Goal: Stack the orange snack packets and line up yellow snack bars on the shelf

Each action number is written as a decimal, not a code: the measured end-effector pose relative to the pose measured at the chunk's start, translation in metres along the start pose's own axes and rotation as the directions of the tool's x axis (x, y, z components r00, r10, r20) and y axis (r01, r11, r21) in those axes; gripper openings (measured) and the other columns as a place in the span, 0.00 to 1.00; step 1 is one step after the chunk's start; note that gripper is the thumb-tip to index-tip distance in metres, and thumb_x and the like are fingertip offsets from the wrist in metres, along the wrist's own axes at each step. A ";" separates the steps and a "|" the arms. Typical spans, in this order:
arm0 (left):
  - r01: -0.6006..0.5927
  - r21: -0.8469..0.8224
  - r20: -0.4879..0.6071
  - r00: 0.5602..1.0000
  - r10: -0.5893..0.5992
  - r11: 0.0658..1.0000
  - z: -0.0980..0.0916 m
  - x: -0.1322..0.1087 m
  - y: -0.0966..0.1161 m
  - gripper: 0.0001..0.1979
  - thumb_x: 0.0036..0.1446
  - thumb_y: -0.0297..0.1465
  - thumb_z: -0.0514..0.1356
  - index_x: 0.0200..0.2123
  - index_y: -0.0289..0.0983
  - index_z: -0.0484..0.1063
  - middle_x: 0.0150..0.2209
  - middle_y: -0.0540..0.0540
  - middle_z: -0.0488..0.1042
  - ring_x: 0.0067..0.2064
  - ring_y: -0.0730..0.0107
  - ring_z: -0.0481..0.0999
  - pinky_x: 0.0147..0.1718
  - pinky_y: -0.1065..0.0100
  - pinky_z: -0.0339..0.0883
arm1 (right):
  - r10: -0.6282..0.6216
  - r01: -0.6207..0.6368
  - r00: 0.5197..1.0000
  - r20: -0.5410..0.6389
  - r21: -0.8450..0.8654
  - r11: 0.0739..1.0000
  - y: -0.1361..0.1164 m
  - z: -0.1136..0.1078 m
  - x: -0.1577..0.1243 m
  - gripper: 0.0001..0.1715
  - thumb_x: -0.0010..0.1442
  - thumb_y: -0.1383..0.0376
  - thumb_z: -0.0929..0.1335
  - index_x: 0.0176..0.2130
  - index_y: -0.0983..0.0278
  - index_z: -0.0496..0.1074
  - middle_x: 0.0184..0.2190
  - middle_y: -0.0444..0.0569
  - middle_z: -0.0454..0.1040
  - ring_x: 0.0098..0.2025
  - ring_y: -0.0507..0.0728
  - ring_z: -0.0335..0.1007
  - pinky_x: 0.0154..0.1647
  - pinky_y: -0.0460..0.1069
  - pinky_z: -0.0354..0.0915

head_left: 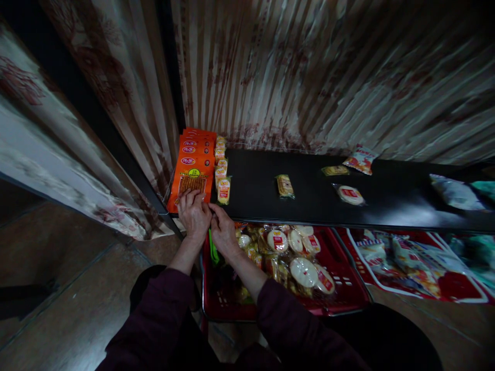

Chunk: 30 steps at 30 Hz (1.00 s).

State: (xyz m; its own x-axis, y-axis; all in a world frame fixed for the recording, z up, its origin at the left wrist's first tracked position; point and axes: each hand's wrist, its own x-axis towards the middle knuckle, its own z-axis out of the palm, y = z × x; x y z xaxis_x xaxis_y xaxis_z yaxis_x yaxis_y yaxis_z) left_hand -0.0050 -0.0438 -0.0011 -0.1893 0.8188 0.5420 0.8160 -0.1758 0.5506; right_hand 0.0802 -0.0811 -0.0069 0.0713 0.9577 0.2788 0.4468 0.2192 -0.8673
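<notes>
At the left end of the black shelf lie orange snack packets (192, 178), overlapped in a row that runs to the back. My left hand (194, 215) rests on the front one, its fingers curled over the lower part. Close beside it, my right hand (225, 231) pinches that packet's lower right corner between thumb and fingers. Small wrapped cakes (223, 190) stand in a line along the packets' right side. The lower edge of the front packet is partly hidden by my hands.
Below the shelf edge, a red basket (340, 304) holds several round wrapped crackers and a green item. Further right on the shelf (251, 206) lie a wrapped biscuit (285, 186), a round pack (350, 195) and a chip bag (361, 159). A dark post (127, 149) stands left; curtains hang behind.
</notes>
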 end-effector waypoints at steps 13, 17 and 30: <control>0.048 0.007 0.013 0.999 -0.048 0.999 -0.003 0.004 0.001 0.14 0.51 0.23 0.54 0.37 0.38 0.77 0.44 0.44 0.76 0.53 0.57 0.68 0.53 0.56 0.58 | -0.049 0.049 0.999 -0.003 -0.059 0.997 -0.011 -0.004 0.002 0.27 0.53 0.73 0.57 0.50 0.66 0.69 0.49 0.54 0.72 0.53 0.57 0.66 0.58 0.54 0.61; 0.072 0.001 0.039 0.997 -0.072 0.997 -0.003 0.008 -0.003 0.14 0.53 0.24 0.53 0.38 0.39 0.77 0.46 0.45 0.76 0.54 0.58 0.69 0.54 0.56 0.60 | -0.070 0.069 0.997 -0.025 -0.031 0.997 -0.020 0.001 0.000 0.26 0.60 0.67 0.56 0.55 0.67 0.65 0.56 0.56 0.67 0.60 0.57 0.59 0.63 0.57 0.55; -0.045 0.005 0.244 0.969 0.043 0.999 -0.012 0.042 -0.020 0.20 0.60 0.29 0.47 0.52 0.35 0.70 0.59 0.42 0.66 0.63 0.60 0.59 0.62 0.58 0.54 | 0.146 -0.151 0.982 0.120 0.036 0.988 -0.036 0.021 0.032 0.44 0.63 0.44 0.50 0.65 0.71 0.49 0.67 0.56 0.46 0.69 0.59 0.36 0.68 0.59 0.39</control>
State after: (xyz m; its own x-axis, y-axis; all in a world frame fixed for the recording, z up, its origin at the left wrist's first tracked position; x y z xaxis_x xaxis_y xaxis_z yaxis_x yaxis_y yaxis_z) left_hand -0.0357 -0.0127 0.0180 -0.0156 0.9190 0.3938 0.8267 -0.2098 0.5221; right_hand 0.0478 -0.0542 0.0248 0.0287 0.9948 0.0977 0.3981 0.0783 -0.9140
